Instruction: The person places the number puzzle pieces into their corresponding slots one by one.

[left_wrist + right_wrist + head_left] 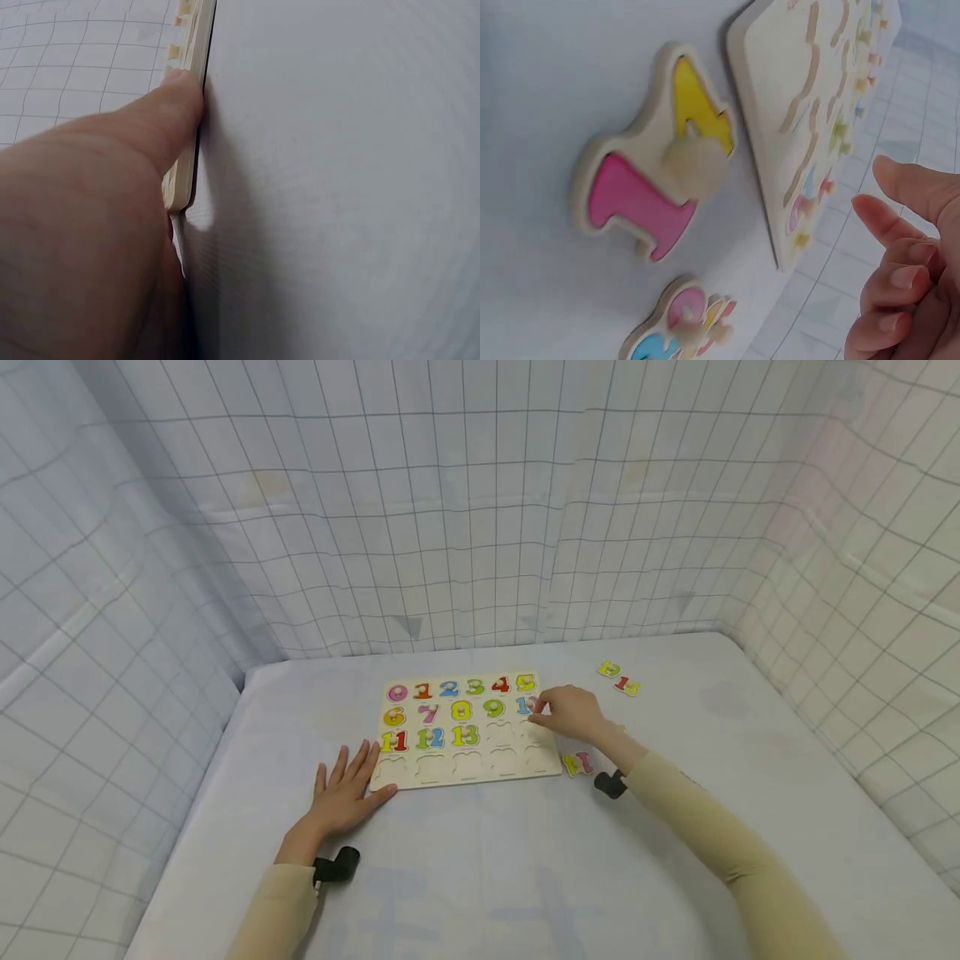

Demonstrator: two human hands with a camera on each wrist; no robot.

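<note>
A wooden number puzzle board (553, 762) lies on the table, with knobbed number pieces in its upper rows and bare recesses lower down. My left hand (342, 797) rests at its lower left corner, fingers spread; the thumb (176, 101) presses the board's near edge. Over the board's right edge is my right hand (572, 714), beside the number 10 piece (523, 706). In the right wrist view the thumb and index finger stand apart with nothing between them. A pink and yellow number piece (641, 199) with a knob lies just off the board's lower right corner.
Two more number pieces, one yellow-green (609, 669) and one red and yellow (627, 686), lie farther back on the right. A blue and pink piece (656, 346) is mostly hidden behind the right wrist in the head view. Grid-patterned white curtains (480, 527) surround the table.
</note>
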